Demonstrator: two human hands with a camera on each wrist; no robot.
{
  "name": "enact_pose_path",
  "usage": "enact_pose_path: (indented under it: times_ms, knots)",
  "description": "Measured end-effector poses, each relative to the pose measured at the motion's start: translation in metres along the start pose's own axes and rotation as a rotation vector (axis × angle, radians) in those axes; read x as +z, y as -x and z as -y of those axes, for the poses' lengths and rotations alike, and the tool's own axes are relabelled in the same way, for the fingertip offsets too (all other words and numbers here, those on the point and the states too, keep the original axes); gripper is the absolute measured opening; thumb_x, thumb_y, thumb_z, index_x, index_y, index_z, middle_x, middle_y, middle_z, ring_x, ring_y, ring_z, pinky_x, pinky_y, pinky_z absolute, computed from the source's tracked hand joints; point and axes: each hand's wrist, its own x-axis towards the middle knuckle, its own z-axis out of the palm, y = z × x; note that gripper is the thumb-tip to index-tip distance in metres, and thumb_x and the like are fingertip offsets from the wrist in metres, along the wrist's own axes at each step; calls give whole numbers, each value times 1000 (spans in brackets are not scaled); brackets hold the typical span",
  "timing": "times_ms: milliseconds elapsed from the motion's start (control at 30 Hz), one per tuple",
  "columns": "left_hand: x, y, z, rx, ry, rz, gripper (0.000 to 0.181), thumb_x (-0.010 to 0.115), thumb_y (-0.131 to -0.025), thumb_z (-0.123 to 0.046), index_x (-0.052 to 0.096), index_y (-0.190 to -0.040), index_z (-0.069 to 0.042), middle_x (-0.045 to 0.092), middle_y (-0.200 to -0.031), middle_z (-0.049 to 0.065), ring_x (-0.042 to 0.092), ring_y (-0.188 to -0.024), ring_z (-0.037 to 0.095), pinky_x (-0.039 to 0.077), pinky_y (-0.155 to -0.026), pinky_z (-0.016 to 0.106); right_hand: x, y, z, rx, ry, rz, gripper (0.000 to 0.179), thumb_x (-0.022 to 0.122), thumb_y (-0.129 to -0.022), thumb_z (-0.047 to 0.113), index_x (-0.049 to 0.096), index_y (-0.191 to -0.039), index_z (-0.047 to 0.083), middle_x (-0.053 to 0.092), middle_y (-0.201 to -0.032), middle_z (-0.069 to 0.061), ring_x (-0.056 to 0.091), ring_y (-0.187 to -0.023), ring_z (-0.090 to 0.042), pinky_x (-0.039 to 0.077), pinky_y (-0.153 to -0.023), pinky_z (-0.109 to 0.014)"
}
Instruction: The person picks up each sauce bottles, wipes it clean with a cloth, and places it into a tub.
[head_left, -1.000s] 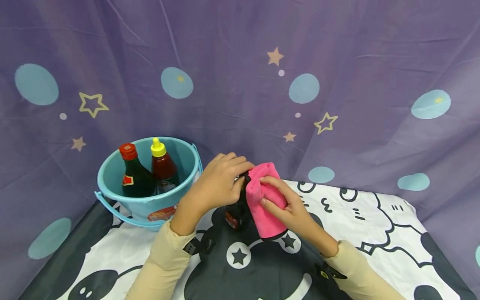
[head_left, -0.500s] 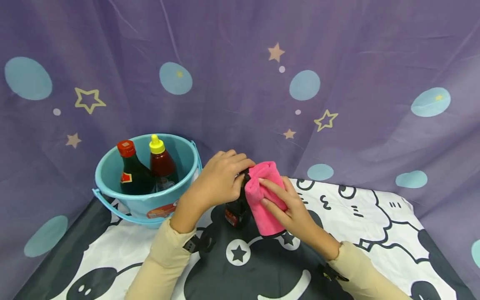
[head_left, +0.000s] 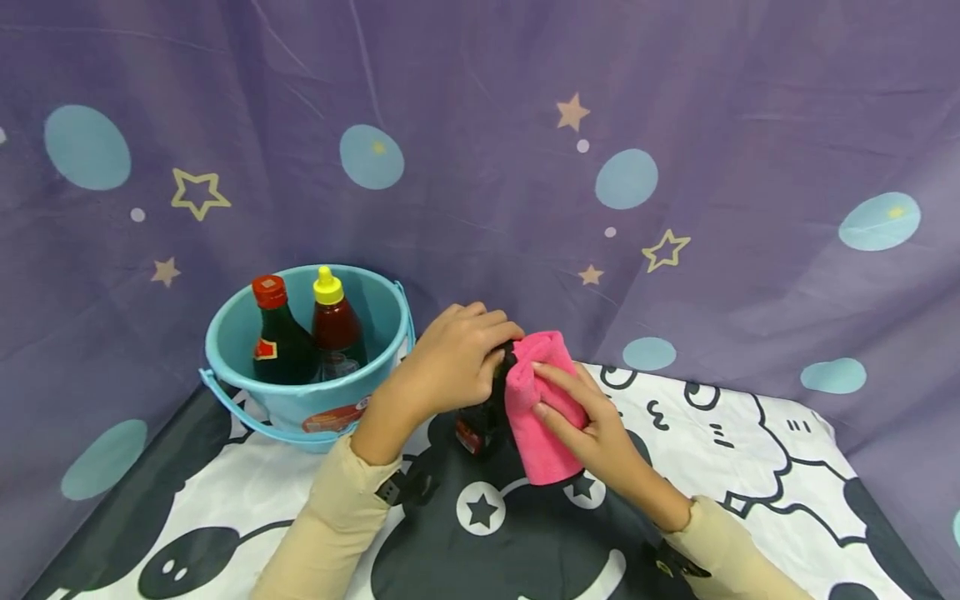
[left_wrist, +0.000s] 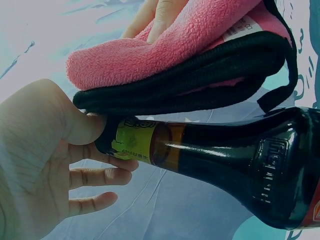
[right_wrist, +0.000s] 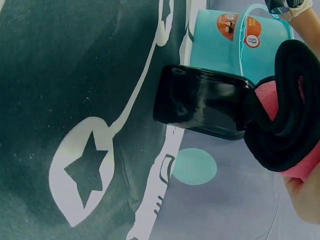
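Note:
A dark sauce bottle stands on the printed cloth, with a yellow label round its neck and a black cap. My left hand pinches the bottle at the cap between thumb and fingers. In my right hand is a folded pink towel with black edging, gripped by thumb and fingers. The towel lies against the bottle's neck and hides much of the bottle in the head view. Below it the bottle's dark body shows in the right wrist view.
A light blue bucket with a handle stands at the left. Inside it are a green bottle with a red cap and a red sauce bottle with a yellow nozzle cap. A purple curtain hangs behind the black-and-white cloth.
The head view has shifted slightly, so the whole scene sits a little further right. Both hands keep their holds on the bottle and towel.

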Motion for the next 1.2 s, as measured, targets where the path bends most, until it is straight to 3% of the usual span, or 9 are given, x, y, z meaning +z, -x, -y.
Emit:
enact_pose_path:
  times_ms: [667,867,1200]
  knots:
    - [-1,0,2,4,9,18,19,65,-99,-17,73,-116,-18,70,-106,-2,60,-96,19,51,-89,39,3,3,-5,42,-90,-10,49,70,-90,-5,63,-136,11,61,-127,-6,61,-107,-11,58,-78,-22]
    - [-2,0,1,8,36,20,16,65,-100,-19,74,-113,-19,70,-103,-4,59,-93,19,51,-87,39,5,10,-11,51,-80,108,45,72,-91,0,66,-133,12,61,-131,-5,58,-114,-10,57,-78,-25]
    - [-2,-1,2,9,23,11,17,64,-99,-16,73,-113,-19,70,-105,-3,59,-94,21,51,-89,40,3,13,-18,77,-72,277,42,72,-94,8,65,-134,19,59,-135,-4,53,-124,-12,54,-90,-25]
